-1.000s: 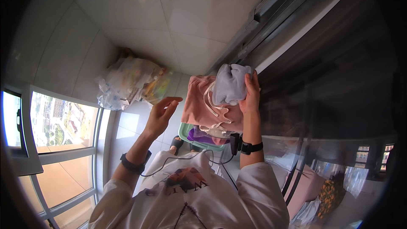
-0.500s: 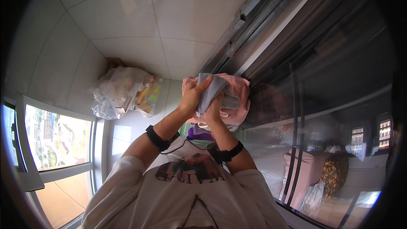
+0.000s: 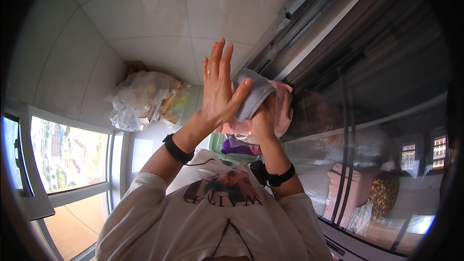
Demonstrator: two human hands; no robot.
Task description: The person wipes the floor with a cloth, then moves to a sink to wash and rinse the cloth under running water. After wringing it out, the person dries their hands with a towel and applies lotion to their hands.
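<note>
My left hand (image 3: 218, 91) is raised with its fingers stretched upward and a ring on one finger. It holds nothing; its thumb lies in front of or against the edge of a folded grey cloth (image 3: 253, 94). My right hand (image 3: 262, 123) grips that cloth from below, its fingers hidden behind or inside the folds. Pink fabric (image 3: 284, 108) lies just beneath the cloth. Lower down, a purple fabric piece (image 3: 239, 146) shows inside a light green basket (image 3: 217, 142).
Clear plastic bags with colourful contents (image 3: 147, 99) rest at the far left by the tiled wall. A window (image 3: 70, 149) is on the left. Along the right runs a dark glass sliding door (image 3: 372, 116) with a metal track (image 3: 282, 33), reflecting a pink padded object (image 3: 348, 188).
My left hand has let go of the grey cloth and opened upward. The cloth has shifted slightly right with my right hand, uncovering more of the green basket and purple fabric.
</note>
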